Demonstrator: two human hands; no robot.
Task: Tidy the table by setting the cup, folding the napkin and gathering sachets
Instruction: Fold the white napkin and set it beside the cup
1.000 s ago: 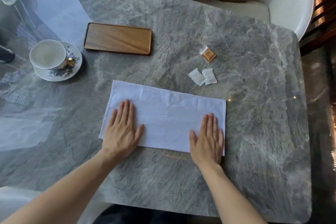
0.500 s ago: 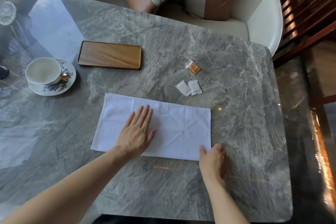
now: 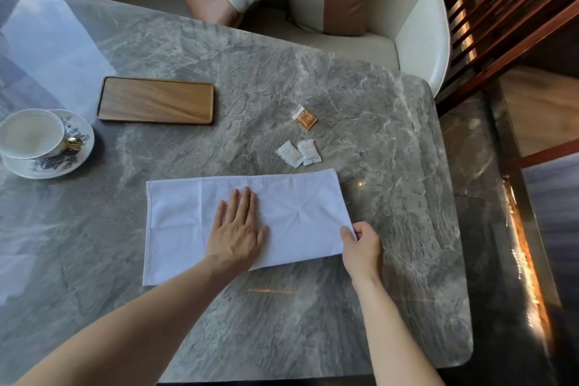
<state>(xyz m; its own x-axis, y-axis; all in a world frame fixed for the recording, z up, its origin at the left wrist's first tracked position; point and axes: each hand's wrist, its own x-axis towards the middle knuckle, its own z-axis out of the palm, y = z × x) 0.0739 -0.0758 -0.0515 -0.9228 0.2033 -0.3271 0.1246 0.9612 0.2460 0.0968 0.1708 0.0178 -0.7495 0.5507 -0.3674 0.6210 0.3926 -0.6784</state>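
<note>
- The napkin (image 3: 200, 226) lies flat on the table (image 3: 313, 323), and its long side runs from left to right.
- The right hand (image 3: 363, 249) pinches the near right corner; the rest of the napkin lies to its left.
- The left hand (image 3: 236, 235) is open and presses flat on the middle.
- I judge the next fold goes from right to left.

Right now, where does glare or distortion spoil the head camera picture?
Head view: pale window glare washes the table at far left, beside the cup; orange reflections streak its right edge; wide-angle bending curves the edges; the napkin and sachets are sharp.
</note>
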